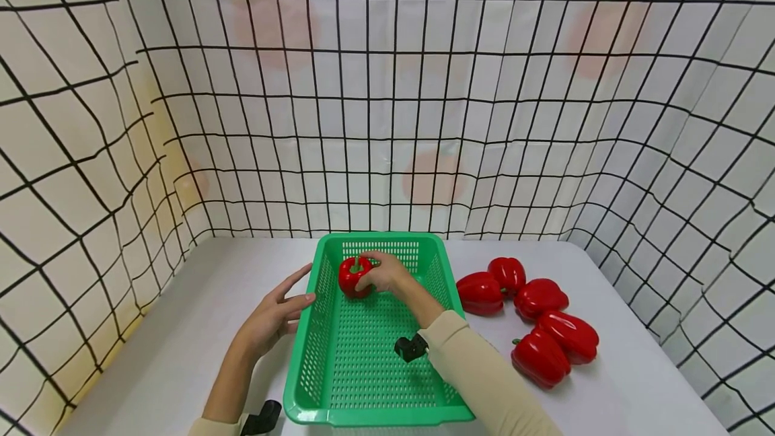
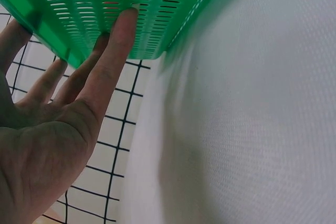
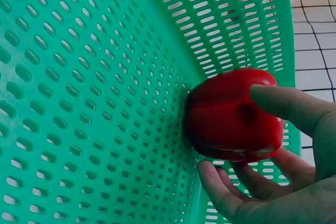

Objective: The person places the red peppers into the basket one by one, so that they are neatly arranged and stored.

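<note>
My right hand [image 1: 387, 273] holds a red bell pepper [image 1: 350, 281] inside the green perforated basket [image 1: 363, 362], at its far left corner. In the right wrist view the thumb lies on one side of the pepper [image 3: 231, 114] and the other fingers curve around the opposite side. The pepper stands upright there, green stem up, close over the basket floor. Outside the basket, my left hand [image 1: 270, 320] has its fingers spread against the left wall. The left wrist view shows those fingers [image 2: 107, 69] mostly straight along the slotted side [image 2: 152, 3].
Several red bell peppers [image 1: 541, 357] lie in a loose group on the white table [image 1: 630, 399], right of the basket. A black wire grid [image 1: 387, 140] in front of white sheeting encloses the back and both sides.
</note>
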The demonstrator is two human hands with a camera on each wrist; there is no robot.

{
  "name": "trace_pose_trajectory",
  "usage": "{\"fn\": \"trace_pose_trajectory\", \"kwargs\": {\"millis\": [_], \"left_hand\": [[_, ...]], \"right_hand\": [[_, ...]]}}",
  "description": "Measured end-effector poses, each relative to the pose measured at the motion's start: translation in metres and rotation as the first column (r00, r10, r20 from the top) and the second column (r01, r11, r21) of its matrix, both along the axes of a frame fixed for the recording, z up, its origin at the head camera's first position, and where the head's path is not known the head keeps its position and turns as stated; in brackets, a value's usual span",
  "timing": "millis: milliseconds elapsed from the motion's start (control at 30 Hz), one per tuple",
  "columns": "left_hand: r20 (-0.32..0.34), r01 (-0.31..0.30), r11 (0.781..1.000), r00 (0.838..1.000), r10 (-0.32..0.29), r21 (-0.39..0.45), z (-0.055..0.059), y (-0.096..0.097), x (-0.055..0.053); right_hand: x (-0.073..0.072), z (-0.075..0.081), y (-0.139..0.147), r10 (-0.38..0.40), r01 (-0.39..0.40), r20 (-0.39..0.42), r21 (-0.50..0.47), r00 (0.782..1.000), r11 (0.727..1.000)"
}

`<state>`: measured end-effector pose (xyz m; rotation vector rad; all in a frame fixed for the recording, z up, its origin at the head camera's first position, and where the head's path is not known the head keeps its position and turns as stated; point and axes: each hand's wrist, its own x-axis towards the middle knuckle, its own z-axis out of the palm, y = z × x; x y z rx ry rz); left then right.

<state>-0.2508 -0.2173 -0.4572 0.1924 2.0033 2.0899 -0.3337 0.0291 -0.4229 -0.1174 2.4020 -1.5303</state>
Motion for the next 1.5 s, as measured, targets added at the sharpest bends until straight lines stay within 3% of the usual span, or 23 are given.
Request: {"fn": "trace_pose_trajectory", "kwargs": {"millis": [333,733,1167,1500], "left_hand": [[0.003,0.012,1.000,1.000,-0.012,0.012,-0.001,0.001,-0.001],[0.010,-0.003,1.000,1.000,0.004,-0.002,-0.001,0.000,-0.001],[0.004,-0.014,1.000,1.000,0.014,-0.002,-0.001,0.000,-0.001],[-0.004,0.002,1.000,1.000,-0.002,0.004,-0.001,0.002,0.000]], "right_hand": [[0.001,0.003,0.002,0.009,-0.009,-0.007,-0.001,1.000,1.000],[0.003,0.013,0.007,0.049,-0.038,-0.102,0.110,0.994,0.993],[0.009,0.058,0.031,0.103,-0.066,-0.143,0.246,0.984,0.967],[0.024,0.088,0.062,0.181,-0.071,-0.272,0.371,0.945,0.926]]}}
